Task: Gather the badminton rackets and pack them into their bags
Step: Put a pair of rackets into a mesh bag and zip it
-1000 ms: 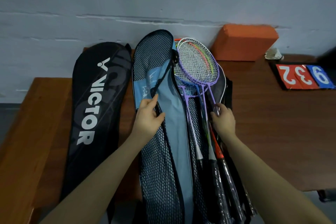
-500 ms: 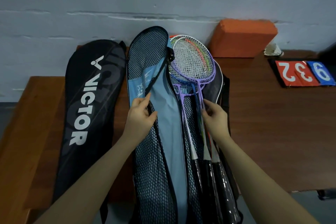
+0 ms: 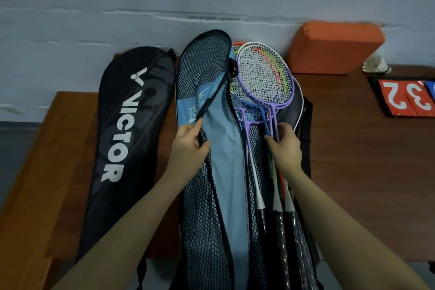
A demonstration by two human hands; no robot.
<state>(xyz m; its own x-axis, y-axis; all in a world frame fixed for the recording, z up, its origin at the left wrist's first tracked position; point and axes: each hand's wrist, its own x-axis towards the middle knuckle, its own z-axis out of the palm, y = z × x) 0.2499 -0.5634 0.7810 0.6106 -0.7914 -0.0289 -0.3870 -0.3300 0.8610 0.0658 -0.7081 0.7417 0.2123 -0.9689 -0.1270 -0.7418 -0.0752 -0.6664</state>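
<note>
A blue racket bag with black mesh sides (image 3: 223,172) lies open down the middle of the table. My left hand (image 3: 188,148) pinches its black strap and mesh edge. Several rackets (image 3: 263,77), purple, blue and orange-green framed, lie stacked to the right of the blue panel, heads toward the wall. My right hand (image 3: 283,146) grips their shafts just below the heads. Their black grips point toward me. A black bag lettered VICTOR (image 3: 122,139) lies flat at the left. Another black bag (image 3: 303,110) shows under the rackets.
An orange foam block (image 3: 334,49) stands against the wall at the back right. A shuttlecock (image 3: 376,65) and red and blue number cards (image 3: 407,99) lie at the far right. The brown wooden table (image 3: 364,172) ends near me; a lighter bench (image 3: 35,183) adjoins on the left.
My right hand has shifted the stacked rackets leftward, toward the open blue bag. My left hand keeps its pinch on the strap. The view has moved slightly.
</note>
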